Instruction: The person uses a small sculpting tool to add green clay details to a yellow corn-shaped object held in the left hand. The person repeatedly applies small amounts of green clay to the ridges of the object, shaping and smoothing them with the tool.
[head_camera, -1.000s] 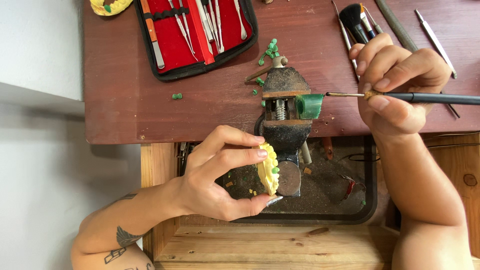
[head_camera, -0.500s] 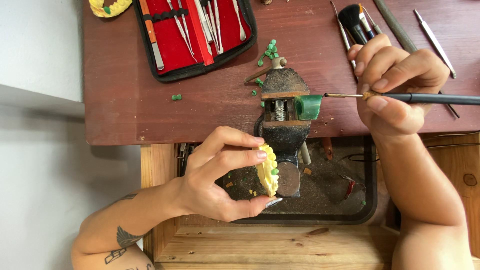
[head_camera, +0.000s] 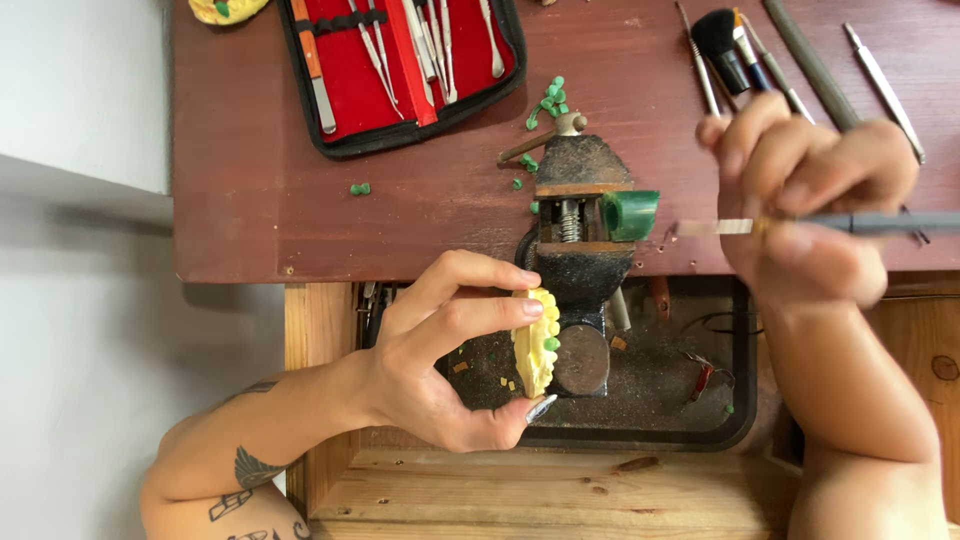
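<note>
The left hand (head_camera: 440, 350) pinches the yellow tooth model (head_camera: 536, 342) upright, below-left of the green wax block (head_camera: 630, 214), where the right hand (head_camera: 800, 215) grips the carving tool (head_camera: 800, 225).

Your left hand (head_camera: 440, 350) holds the tooth model (head_camera: 537, 342) just in front of the table edge, touching the near end of the vise (head_camera: 580, 250). Your right hand (head_camera: 800, 215) sits right of the vise, its tool (head_camera: 800, 224) pointing left at the block (head_camera: 630, 214) clamped there. Behind your left hand lies the open tool case (head_camera: 400, 60); behind your right hand, loose brushes (head_camera: 725, 50).
</note>
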